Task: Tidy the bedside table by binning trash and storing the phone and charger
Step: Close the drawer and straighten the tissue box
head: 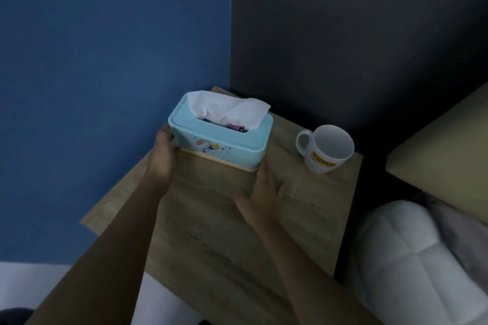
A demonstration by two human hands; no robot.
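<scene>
A light blue tissue box (224, 137) with a cartoon print and a white tissue (227, 108) sticking out stands at the back of the wooden bedside table (237, 232). My left hand (162, 153) presses against the box's left end. At the box's near right corner rests my right hand (264, 192), fingertips touching the base, fingers apart. The two hands bracket the box. No phone, charger or trash shows in this view.
A white mug (326, 149) with a yellow logo stands to the right of the box, near the table's right edge. Blue wall (105, 60) at left, dark wall behind. A bed with a beige headboard (449, 155) and white bedding (422, 258) lies at right.
</scene>
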